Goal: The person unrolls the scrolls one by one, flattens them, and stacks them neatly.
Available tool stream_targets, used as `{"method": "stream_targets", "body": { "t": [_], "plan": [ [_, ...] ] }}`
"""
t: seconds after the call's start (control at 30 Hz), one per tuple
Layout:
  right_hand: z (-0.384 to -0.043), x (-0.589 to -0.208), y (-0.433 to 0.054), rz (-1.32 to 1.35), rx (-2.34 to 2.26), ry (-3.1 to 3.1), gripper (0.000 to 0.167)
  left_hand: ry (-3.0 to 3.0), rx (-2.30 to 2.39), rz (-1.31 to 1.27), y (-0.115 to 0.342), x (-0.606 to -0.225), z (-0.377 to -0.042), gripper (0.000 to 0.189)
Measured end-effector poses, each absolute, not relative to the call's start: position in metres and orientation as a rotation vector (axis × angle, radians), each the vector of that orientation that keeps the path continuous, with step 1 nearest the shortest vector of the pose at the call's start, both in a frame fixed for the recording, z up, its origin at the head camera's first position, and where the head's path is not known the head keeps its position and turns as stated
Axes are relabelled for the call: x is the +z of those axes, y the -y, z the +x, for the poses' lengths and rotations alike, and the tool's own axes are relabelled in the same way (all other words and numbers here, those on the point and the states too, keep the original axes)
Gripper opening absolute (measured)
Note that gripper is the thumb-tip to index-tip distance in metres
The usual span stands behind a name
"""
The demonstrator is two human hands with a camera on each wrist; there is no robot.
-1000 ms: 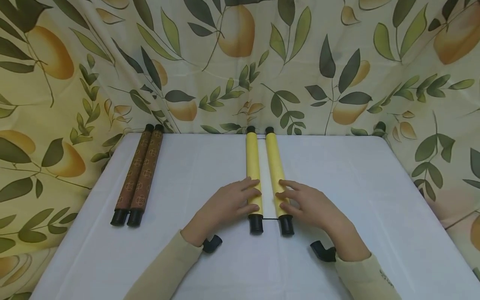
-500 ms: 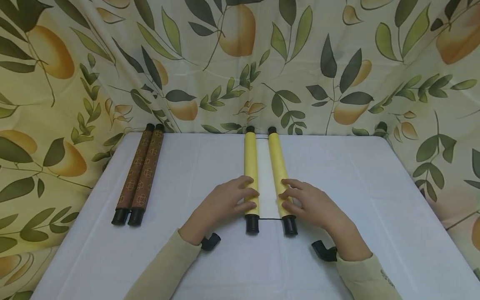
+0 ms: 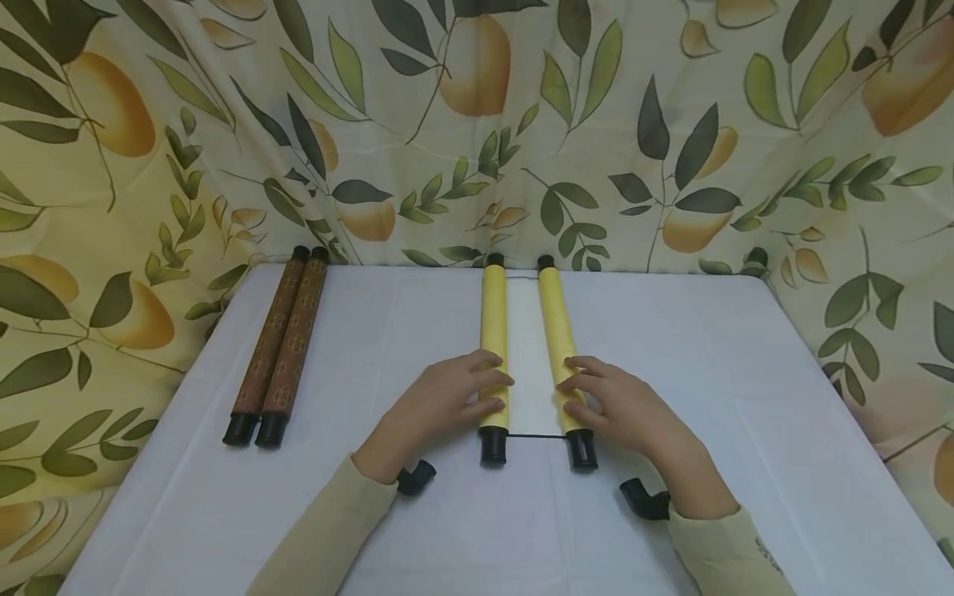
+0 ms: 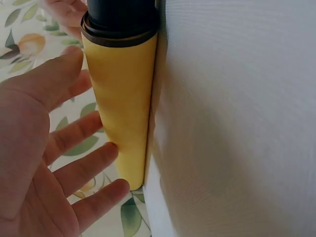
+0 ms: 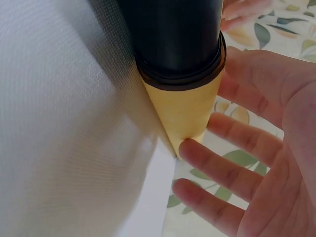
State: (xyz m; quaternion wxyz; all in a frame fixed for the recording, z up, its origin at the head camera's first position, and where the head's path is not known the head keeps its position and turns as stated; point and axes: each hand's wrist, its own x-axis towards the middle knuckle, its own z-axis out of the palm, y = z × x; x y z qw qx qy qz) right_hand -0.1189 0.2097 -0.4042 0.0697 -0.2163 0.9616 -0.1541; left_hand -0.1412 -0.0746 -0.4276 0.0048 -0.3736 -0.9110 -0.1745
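A yellow scroll lies partly unrolled in the middle of the table, its left roll and right roll tipped with black knobs. Between the rolls shows a strip of white paper with a dark line along its near edge. My left hand rests spread fingers on the near part of the left roll. On the right roll, the fingertips of my right hand lie in the same way. Both wrist views show loosely extended fingers against the yellow surface, the thumb near the black-knobbed end.
Two brown patterned rolls with black ends lie side by side at the table's left. A white cloth covers the table. Behind it hangs a curtain printed with fruit and leaves. Black wrist-camera pieces stick out by the sleeves.
The two yellow rolls have moved apart, the left one leftward and the right one rightward, each with its hand. More white paper shows between them. The brown rolls have stayed put.
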Motion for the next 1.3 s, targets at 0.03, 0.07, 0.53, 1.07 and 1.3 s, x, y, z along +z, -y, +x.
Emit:
{"method": "stream_targets", "body": {
  "t": [0.03, 0.07, 0.53, 1.07, 1.3],
  "plan": [
    [-0.119, -0.404, -0.21, -0.648, -0.457, -2.896, 0.025, 2.859, -0.54, -1.166, 0.075, -0.427, -0.141, 0.035],
    [-0.119, -0.404, -0.21, -0.642, -0.448, -2.901, 0.026, 2.861, -0.538, -1.166, 0.075, -0.427, -0.141, 0.035],
    [-0.117, -0.399, -0.211, -0.604, -0.407, -2.879, 0.033, 2.798, -0.571, -1.209, 0.085, -0.42, -0.146, 0.016],
    [-0.118, -0.397, -0.218, -0.572, -0.372, -2.894, 0.037, 2.871, -0.585, -1.138, 0.094, -0.416, -0.153, 0.013],
    [-0.117, -0.397, -0.221, -0.557, -0.378, -2.916, 0.035, 2.986, -0.618, -1.041, 0.1, -0.413, -0.153, 0.02]
  ]
}}
